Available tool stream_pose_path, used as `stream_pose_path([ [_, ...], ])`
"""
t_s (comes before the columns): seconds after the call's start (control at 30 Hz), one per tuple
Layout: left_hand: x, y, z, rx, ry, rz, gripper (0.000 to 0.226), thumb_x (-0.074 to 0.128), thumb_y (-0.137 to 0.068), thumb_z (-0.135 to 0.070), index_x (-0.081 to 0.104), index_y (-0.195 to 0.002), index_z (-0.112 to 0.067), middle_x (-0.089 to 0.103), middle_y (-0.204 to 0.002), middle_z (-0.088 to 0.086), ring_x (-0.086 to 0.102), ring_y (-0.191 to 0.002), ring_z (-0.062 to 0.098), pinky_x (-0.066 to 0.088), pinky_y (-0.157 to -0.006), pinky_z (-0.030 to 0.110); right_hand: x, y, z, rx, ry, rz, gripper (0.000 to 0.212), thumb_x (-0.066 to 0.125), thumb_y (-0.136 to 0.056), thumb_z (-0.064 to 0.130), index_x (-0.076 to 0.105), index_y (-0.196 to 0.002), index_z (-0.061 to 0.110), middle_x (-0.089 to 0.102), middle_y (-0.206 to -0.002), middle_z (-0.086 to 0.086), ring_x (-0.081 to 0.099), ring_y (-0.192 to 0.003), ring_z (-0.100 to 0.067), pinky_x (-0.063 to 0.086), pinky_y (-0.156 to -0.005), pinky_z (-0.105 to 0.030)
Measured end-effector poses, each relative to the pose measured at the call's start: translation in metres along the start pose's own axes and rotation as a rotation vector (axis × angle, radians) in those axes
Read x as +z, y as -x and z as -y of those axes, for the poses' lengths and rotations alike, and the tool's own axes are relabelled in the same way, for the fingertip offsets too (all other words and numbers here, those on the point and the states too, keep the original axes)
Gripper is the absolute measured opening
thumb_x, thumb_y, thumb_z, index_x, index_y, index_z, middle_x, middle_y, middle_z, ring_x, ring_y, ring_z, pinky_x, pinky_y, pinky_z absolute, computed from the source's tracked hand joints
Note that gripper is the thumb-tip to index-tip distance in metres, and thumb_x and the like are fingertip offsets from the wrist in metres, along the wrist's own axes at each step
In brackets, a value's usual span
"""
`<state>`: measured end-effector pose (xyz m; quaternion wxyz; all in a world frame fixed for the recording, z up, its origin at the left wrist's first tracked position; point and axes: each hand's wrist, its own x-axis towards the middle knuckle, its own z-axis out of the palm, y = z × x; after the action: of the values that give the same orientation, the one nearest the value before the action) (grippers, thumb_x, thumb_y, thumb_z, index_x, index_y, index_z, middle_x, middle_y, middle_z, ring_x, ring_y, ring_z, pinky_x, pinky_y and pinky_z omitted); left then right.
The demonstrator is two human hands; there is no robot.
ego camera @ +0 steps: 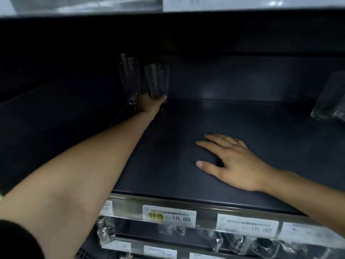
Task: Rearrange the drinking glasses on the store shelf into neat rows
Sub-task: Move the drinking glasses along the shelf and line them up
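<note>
Open dark shelf [242, 120] runs across the middle and back, under a low upper shelf [186, 14]. A tall glass [129, 79] and a textured glass [157, 81] in the left hand [149, 105] block the far left, the flat right hand [233, 161] the near centre, more glassware [327, 101] the right edge.

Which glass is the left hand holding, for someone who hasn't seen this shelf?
On the dark shelf above the price tags, follow the left arm to the back. There the left hand grips the short glass by its base. It is lower and wider than the tall glass just left of it.
</note>
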<state>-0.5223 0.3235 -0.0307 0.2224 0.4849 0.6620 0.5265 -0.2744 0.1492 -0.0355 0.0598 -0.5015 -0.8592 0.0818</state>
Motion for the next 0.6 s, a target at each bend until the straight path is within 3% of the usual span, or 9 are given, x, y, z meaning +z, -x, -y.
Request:
stream_pose_path([
  [0.1,-0.018,0.03,-0.009,-0.078,0.022,0.052,0.026,0.067,-0.092,-0.031,0.067,-0.1,-0.007,0.064,-0.105,0.006,0.062,-0.098,0.021,0.046,-0.08,0.026,-0.006,-0.003,-0.001,0.054,-0.148,0.005,0.07,0.051,-0.085,0.071,0.039,-0.147,0.041,0.028,-0.159,0.014,0.02,-0.148,-0.007,0.012,-0.12,-0.028],
  [0.2,-0.037,0.064,-0.026,-0.179,0.068,0.165,0.018,0.057,-0.097,-0.025,0.06,-0.082,-0.016,0.061,-0.096,0.005,0.06,-0.086,0.02,0.048,-0.074,0.027,-0.025,0.0,-0.004,0.2,-0.537,-0.067,0.048,0.068,-0.088,0.047,0.059,-0.132,0.031,0.056,-0.139,0.009,0.049,-0.13,-0.007,0.033,-0.105,-0.018],
  [0.3,-0.05,0.108,-0.049,-0.182,0.074,0.349,0.017,0.058,-0.096,-0.021,0.058,-0.079,-0.023,0.061,-0.093,-0.001,0.059,-0.083,0.013,0.049,-0.07,0.023,-0.048,0.029,-0.01,0.397,-0.835,-0.326,0.031,0.071,-0.088,0.04,0.069,-0.116,0.029,0.069,-0.116,0.008,0.062,-0.111,-0.007,0.045,-0.091,-0.019],
  [0.4,-0.056,0.156,-0.067,-0.095,0.16,0.478,0.007,0.064,-0.094,-0.024,0.066,-0.088,-0.027,0.067,-0.101,-0.002,0.063,-0.096,0.013,0.054,-0.086,0.027,-0.059,0.083,-0.011,0.495,-1.044,-0.639,0.014,0.071,-0.089,0.031,0.072,-0.101,0.025,0.073,-0.105,0.006,0.067,-0.106,-0.012,0.051,-0.094,-0.027],
  [0.5,-0.056,0.204,-0.081,0.005,0.25,0.533,0.007,0.067,-0.091,-0.025,0.071,-0.096,-0.027,0.071,-0.103,-0.003,0.065,-0.103,0.012,0.051,-0.099,0.034,-0.056,0.146,-0.008,0.582,-1.04,-0.853,0.016,0.071,-0.089,0.031,0.072,-0.105,0.026,0.073,-0.101,0.009,0.068,-0.101,-0.004,0.051,-0.089,-0.021],
  [0.6,-0.052,0.253,-0.098,0.056,0.294,0.624,0.017,0.071,-0.088,-0.026,0.069,-0.105,-0.026,0.071,-0.104,-0.008,0.066,-0.1,0.003,0.048,-0.091,0.018,-0.05,0.203,-0.005,0.675,-0.923,-0.928,0.024,0.069,-0.09,0.033,0.068,-0.114,0.029,0.07,-0.106,0.017,0.064,-0.097,0.01,0.047,-0.071,-0.004],
])
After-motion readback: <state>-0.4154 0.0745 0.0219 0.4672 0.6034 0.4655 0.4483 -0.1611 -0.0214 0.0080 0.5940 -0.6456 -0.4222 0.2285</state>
